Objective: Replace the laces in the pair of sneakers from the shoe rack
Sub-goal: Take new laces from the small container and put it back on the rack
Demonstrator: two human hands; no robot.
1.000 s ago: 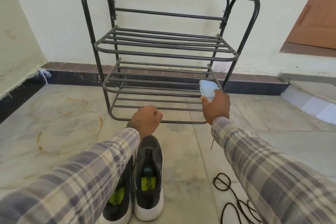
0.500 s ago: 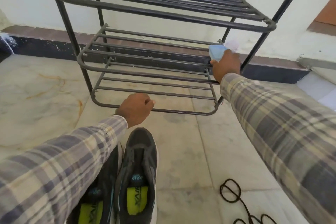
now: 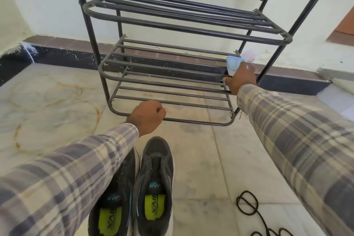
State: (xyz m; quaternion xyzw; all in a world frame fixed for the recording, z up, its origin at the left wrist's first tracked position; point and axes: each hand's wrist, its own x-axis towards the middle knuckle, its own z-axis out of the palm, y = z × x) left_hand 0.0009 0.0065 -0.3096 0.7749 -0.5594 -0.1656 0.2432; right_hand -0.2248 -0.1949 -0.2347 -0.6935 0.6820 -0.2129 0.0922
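Two dark grey sneakers with white soles and yellow-green insoles stand side by side on the floor, the right one (image 3: pixel 156 184) fully visible, the left one (image 3: pixel 113 205) partly under my left sleeve. Neither shows laces. A black lace (image 3: pixel 252 210) lies coiled on the floor at the lower right. The dark metal shoe rack (image 3: pixel 183 30) stands against the wall. My right hand (image 3: pixel 240 78) holds a pale blue plastic piece (image 3: pixel 232 64) at the right end of the rack's middle shelf. My left hand (image 3: pixel 148 116) hovers curled, holding nothing, in front of the bottom shelf.
The marble floor (image 3: pixel 47 105) spreads left of the rack. A dark skirting strip (image 3: pixel 63 53) runs along the wall behind. A brown door frame (image 3: pixel 344 27) sits at the far right, with a raised step (image 3: pixel 337 99) below it.
The view has closed in on the rack. My right hand carried the blue piece from the rack's front to the right end of the middle shelf. My left hand stays curled near the bottom shelf.
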